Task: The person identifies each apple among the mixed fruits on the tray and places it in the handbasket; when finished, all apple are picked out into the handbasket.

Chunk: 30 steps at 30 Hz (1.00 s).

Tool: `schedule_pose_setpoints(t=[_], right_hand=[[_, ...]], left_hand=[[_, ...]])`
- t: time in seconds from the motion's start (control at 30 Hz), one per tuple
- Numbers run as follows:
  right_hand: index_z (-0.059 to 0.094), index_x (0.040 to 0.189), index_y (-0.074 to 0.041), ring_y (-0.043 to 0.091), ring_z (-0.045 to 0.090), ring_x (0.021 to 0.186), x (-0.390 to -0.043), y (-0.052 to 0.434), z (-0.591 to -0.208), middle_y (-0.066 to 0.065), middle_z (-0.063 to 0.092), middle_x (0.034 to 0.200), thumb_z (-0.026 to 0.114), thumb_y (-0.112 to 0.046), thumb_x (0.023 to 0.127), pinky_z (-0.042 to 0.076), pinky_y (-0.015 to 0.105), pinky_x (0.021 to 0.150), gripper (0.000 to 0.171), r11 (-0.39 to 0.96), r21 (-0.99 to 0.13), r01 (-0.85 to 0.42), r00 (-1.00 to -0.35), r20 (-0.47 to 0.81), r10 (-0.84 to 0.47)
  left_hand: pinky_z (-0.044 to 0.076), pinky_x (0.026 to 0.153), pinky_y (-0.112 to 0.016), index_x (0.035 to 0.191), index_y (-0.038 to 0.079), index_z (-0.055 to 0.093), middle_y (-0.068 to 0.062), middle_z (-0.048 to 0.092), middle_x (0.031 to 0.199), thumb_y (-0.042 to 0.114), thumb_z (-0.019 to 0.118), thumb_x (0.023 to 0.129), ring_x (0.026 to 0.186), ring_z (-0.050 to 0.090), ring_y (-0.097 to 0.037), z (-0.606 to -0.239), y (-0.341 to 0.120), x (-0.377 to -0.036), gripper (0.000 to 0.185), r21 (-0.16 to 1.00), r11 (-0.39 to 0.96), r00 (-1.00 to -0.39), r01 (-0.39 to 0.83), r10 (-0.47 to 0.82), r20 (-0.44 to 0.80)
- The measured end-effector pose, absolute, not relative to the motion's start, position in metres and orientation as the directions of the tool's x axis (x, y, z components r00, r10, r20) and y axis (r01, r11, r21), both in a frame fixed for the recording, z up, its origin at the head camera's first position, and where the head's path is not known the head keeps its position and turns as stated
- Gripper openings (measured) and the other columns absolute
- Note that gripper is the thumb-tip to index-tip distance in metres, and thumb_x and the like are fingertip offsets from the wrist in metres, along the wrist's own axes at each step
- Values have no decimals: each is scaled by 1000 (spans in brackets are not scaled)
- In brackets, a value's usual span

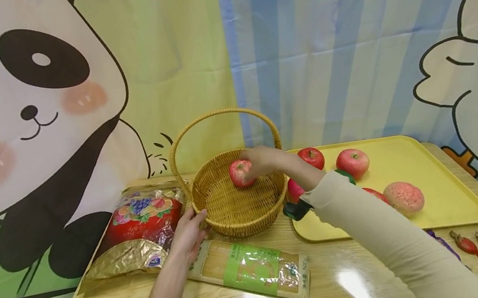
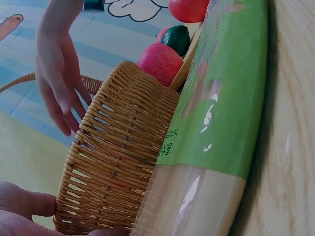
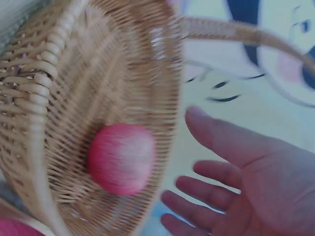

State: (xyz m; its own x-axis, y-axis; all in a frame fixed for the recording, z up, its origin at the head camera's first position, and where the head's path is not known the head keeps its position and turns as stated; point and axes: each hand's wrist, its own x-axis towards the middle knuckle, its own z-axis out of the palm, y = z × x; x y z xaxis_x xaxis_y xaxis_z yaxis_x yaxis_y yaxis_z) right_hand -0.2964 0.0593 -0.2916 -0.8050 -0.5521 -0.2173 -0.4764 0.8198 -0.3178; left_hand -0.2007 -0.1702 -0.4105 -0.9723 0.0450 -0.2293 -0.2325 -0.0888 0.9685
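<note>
"Candy" on bag (image 1: 139,224), "500" on packet (image 1: 251,272)

The wood-grain tabletop (image 1: 328,258) supports the wicker basket (image 1: 250,226), which stands between the left hand (image 1: 191,232) at its rim and the right hand (image 1: 263,160) above it. The candy bag (image 1: 140,229) lies directly left of the left hand; the green-banded noodle pack (image 1: 251,269) lies to that hand's near right. The yellow tray (image 1: 430,168) rests right of the right hand, with wrapped candies (image 1: 465,244) farther right and nearer the person.
</note>
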Motion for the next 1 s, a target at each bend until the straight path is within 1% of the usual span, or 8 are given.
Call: schedule_pose_setpoints(t=[0.1,0.17,0.27,0.4,0.53,0.7,0.87,1.0], right_hand=[[42,145,-4,34,43,136,-280,81,-279,15,46,148,68,-34,90,39,47,114,68,755,-353,-553,-744,-199,-638],[42,146,-5,34,44,136,-272,100,-273,15,47,148,69,-34,89,39,49,114,69,717,-410,-564,-717,-189,-671],[43,145,-5,36,46,134,-264,133,-270,16,48,146,70,-31,89,41,52,112,67,662,-501,-557,-689,-167,-706],[47,142,-4,35,50,130,-264,174,-280,15,53,141,70,-31,90,44,52,109,63,629,-521,-577,-676,-127,-726],[49,141,-3,37,51,129,-269,200,-303,17,54,140,68,-32,91,45,54,107,61,642,-490,-590,-693,-101,-714],[46,141,0,42,51,126,-274,214,-335,22,48,144,70,-29,89,47,57,103,64,671,-484,-561,-746,-56,-664],[45,141,0,40,59,115,-276,216,-360,23,52,139,75,-27,85,52,55,97,69,694,-478,-538,-780,-29,-625],[44,142,0,37,57,118,-275,214,-369,21,54,137,77,-26,83,49,55,101,73,697,-481,-531,-789,-20,-615]], left_hand=[[28,121,-49,156,7,14,-14,24,159,17,38,105,146,26,-32,-411,-171,-200,57,969,-88,-972,-233,45,-230],[28,121,-49,155,7,15,-15,25,158,17,38,105,145,28,-32,-410,-171,-199,56,969,-89,-973,-231,46,-228],[29,121,-49,155,8,17,-15,27,157,17,40,105,144,30,-33,-409,-170,-200,56,969,-94,-974,-227,44,-224],[29,121,-50,155,7,17,-15,25,157,18,40,105,145,27,-33,-409,-170,-200,56,970,-94,-975,-223,44,-219],[29,121,-49,155,7,16,-16,26,157,18,40,105,145,29,-33,-410,-170,-198,57,969,-96,-974,-227,37,-225],[30,121,-46,155,9,16,-14,27,156,17,39,105,143,33,-31,-411,-170,-198,56,965,-110,-971,-237,22,-236],[30,121,-47,155,9,17,-15,28,156,17,40,105,143,33,-32,-411,-170,-198,56,966,-114,-973,-231,29,-229],[30,120,-47,155,8,16,-15,28,156,16,40,105,143,32,-32,-411,-170,-199,56,968,-111,-974,-227,32,-225]])
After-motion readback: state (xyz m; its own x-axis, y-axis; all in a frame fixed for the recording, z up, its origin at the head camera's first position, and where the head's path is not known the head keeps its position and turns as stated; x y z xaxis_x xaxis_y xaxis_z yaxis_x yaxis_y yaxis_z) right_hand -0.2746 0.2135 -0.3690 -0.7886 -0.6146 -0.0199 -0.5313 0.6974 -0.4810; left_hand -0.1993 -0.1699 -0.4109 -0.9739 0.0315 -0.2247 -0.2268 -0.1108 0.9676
